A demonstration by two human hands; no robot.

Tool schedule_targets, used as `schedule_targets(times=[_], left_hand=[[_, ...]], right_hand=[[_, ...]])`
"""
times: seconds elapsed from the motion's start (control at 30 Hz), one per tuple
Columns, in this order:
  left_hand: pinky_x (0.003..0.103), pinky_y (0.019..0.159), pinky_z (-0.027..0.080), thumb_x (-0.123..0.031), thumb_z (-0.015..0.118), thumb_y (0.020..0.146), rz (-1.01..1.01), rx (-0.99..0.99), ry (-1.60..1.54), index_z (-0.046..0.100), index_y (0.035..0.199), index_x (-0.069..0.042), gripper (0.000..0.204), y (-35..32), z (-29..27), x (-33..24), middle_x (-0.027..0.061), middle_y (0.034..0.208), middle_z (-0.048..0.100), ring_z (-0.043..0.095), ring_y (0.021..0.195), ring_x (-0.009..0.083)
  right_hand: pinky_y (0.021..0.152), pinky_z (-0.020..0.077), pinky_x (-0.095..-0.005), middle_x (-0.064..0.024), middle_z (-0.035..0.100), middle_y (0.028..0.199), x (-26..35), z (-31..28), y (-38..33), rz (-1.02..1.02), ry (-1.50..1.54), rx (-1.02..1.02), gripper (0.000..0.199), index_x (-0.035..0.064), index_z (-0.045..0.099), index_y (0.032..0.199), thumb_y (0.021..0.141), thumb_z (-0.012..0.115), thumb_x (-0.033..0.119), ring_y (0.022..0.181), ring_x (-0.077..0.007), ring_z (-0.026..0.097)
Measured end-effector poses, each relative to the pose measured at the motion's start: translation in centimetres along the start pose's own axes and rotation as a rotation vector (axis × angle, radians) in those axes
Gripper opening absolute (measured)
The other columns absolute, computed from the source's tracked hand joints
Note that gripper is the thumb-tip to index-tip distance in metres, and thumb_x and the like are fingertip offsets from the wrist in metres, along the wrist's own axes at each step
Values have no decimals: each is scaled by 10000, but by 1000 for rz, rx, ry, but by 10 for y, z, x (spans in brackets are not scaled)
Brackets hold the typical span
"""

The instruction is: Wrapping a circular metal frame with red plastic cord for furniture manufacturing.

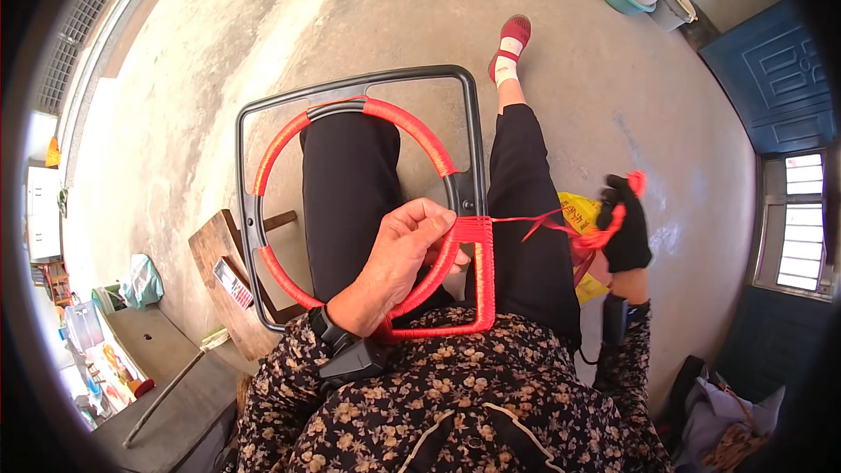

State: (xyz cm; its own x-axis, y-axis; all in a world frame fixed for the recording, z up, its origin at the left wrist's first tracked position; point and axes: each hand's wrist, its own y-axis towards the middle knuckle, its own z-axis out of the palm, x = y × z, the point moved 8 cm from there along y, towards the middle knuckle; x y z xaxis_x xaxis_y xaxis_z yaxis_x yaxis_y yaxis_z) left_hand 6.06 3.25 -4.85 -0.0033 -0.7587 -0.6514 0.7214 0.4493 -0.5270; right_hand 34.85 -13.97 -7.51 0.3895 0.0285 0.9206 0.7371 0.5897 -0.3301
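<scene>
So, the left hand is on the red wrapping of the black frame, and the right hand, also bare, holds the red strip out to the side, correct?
Not quite: the head view shows a black glove on the right hand, which holds the red strip. The bare left hand is on the red wrapping.

Left hand (396,254): bare, thumb side up, thumb and fingers closed in a pinch, tips pointing toward right hand. Left wrist (349,314) just behind it, left forearm (285,377) further back and left. Right hand (625,232): gloved, blurred, fingers curled, well apart from left, roughly level. Right wrist (628,284) bare, right forearm (632,352) behind it, sleeved.
</scene>
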Motion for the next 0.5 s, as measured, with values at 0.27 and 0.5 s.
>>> schedule_targets(times=[0.27, 0.5], left_hand=[[271, 606, 553, -231, 566, 940, -15, 7, -3, 556, 871, -64, 182, 9, -7, 9, 76, 786, 652, 655, 660, 163], [224, 736, 471, -208, 489, 981, 44, -6, -89, 579, 1032, -31, 205, 11, -10, 15, 18, 900, 632, 572, 793, 80]], right_hand=[[641, 452, -269, 2, 537, 852, -8, -280, 11, -155, 575, 222, 357, 60, 493, 1246, 921, 541, 200, 697, -127, 512], [874, 501, -341, -160, 613, 1144, -30, 44, -33, 203, -484, 769, 326, -29, 527, 1194, 878, 534, 47, 1017, -230, 625]])
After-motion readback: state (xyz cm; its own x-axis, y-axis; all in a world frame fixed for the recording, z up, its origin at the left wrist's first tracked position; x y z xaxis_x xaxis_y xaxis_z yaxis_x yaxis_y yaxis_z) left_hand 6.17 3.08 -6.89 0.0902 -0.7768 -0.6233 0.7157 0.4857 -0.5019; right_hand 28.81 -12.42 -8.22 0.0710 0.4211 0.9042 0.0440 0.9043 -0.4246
